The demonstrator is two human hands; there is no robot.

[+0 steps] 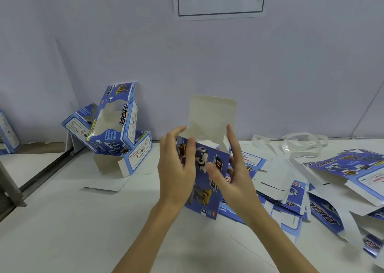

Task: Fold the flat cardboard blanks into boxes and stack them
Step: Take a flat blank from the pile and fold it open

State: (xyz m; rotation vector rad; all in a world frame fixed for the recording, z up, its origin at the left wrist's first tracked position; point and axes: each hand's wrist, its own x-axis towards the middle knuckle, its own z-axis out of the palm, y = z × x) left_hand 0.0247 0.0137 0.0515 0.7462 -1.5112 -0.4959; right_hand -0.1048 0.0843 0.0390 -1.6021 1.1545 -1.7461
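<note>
A: What does the box (204, 175) look like?

B: Blue card printed with robot dogs, its white lid flap standing open. It sits at the centre, above the white table (62, 220).

A: Which way does it run?

B: Long axis from 6 to 12 o'clock, open end at 12.

A: And the hands?

B: The left hand (176, 168) grips the left side, fingers curled onto the printed face. The right hand (232, 175) holds the right edge, thumb on the front, fingers nearly straight.

A: Anything hard to see?

B: The box's far side is hidden. Folded boxes (116, 125) lean together at 10 o'clock; flat blanks (332, 181) at 3 o'clock run off the edge.
</note>
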